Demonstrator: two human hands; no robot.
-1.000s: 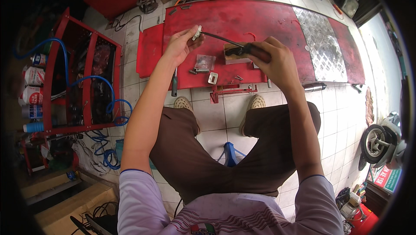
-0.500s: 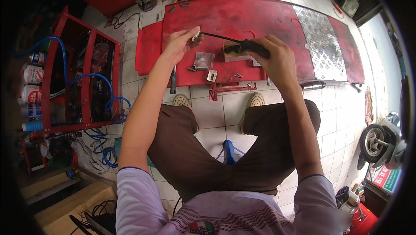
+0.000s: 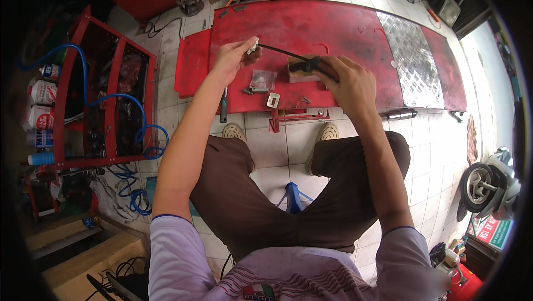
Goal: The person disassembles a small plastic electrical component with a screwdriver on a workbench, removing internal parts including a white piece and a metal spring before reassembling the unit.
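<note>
A small pale metal part [image 3: 253,46] is pinched in the left hand [image 3: 230,59] fingertips. A long thin black screwdriver [image 3: 288,57] is gripped by the right hand [image 3: 347,82], its tip touching the part. Below the fingers, a red metal platform [image 3: 311,29] is seen.

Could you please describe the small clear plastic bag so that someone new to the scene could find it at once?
Start at the big red platform on the tiled floor. The clear plastic bag lies on it between the left hand and right hand. It alone is see-through; the small part nearby is solid metal.
</note>
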